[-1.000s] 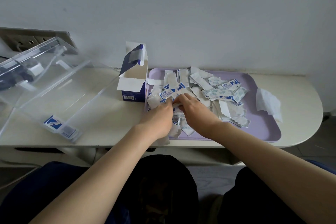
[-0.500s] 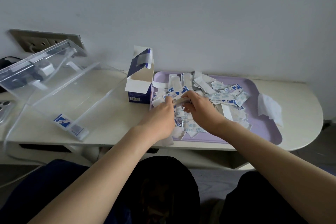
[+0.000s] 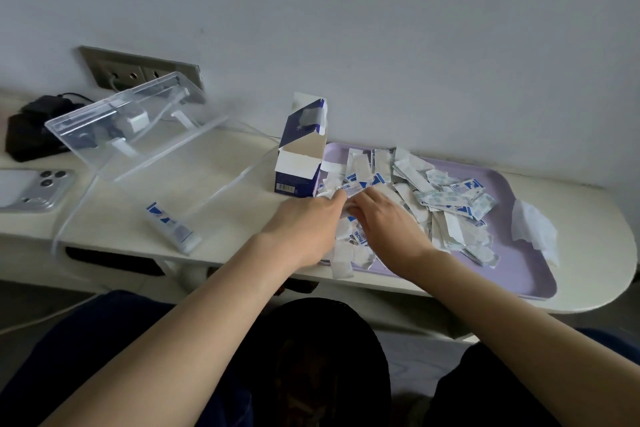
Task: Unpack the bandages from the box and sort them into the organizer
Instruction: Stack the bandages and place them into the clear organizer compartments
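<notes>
Materials check
Organizer (image 3: 138, 135) left of grip: clear glossy plastic. Box (image 3: 297, 165): matt cardboard. Tray (image 3: 519, 270) under grip: smooth plastic. Bandage wrappers (image 3: 450, 199): paper.

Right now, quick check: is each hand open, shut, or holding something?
Left hand: pinches a few bandages at the pile on the tray.
Right hand: fingers curled on the same bandages.

Seemingly a home: cream table (image 3: 588, 215), plain wall (image 3: 381, 28), socket plate (image 3: 138, 71), phone (image 3: 31, 189)
</notes>
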`<state>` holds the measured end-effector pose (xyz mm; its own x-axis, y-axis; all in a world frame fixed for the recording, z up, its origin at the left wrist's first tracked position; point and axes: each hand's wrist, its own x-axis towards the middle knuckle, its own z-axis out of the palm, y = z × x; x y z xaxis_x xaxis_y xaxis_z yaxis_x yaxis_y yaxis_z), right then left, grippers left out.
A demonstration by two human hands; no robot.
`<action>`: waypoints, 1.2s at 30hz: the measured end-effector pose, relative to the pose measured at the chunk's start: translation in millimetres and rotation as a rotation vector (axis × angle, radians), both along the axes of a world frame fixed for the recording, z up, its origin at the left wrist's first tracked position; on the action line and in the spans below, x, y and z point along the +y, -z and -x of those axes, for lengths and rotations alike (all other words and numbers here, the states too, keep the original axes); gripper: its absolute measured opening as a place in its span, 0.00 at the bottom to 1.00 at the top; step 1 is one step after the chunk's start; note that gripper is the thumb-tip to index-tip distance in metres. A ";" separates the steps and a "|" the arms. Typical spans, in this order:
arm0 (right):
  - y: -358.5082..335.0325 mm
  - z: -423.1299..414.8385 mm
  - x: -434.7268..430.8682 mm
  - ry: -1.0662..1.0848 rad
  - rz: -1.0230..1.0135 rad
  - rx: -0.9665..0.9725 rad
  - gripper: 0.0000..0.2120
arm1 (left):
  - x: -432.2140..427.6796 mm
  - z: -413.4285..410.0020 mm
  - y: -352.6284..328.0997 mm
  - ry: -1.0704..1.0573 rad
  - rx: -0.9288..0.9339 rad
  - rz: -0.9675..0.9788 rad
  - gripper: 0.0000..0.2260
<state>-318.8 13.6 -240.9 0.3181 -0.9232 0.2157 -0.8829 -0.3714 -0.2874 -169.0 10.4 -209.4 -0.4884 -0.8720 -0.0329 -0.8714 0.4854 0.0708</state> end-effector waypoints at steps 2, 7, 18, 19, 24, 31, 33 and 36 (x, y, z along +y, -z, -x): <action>-1.5 -3.7 1.8 0.009 -0.019 -0.009 0.09 | -2.5 -8.2 -2.4 0.019 -0.004 0.074 0.14; -14.9 -24.7 8.9 -0.045 -0.038 -0.168 0.19 | -9.4 -32.6 -8.5 0.005 0.102 0.194 0.14; -28.6 -93.1 -13.0 -0.147 0.194 -0.180 0.19 | -9.7 -109.2 -15.1 -0.074 0.299 0.255 0.03; -30.6 -101.7 -17.5 -0.182 0.226 -0.159 0.18 | -7.5 -116.9 -17.4 -0.080 0.323 0.259 0.03; -37.9 -145.1 -38.7 -0.241 0.228 -0.155 0.13 | -2.7 -152.8 -16.8 -0.261 0.336 0.322 0.05; -44.2 -178.2 -80.0 0.007 -0.105 -0.068 0.10 | 0.2 -189.1 0.3 -0.526 0.077 0.102 0.19; -43.4 -187.9 -89.3 0.034 -0.195 0.023 0.09 | 1.1 -191.6 1.4 -0.520 0.088 0.048 0.19; -41.8 -203.2 -98.5 0.050 -0.327 0.091 0.11 | 2.3 -194.5 -1.4 -0.504 0.130 -0.027 0.21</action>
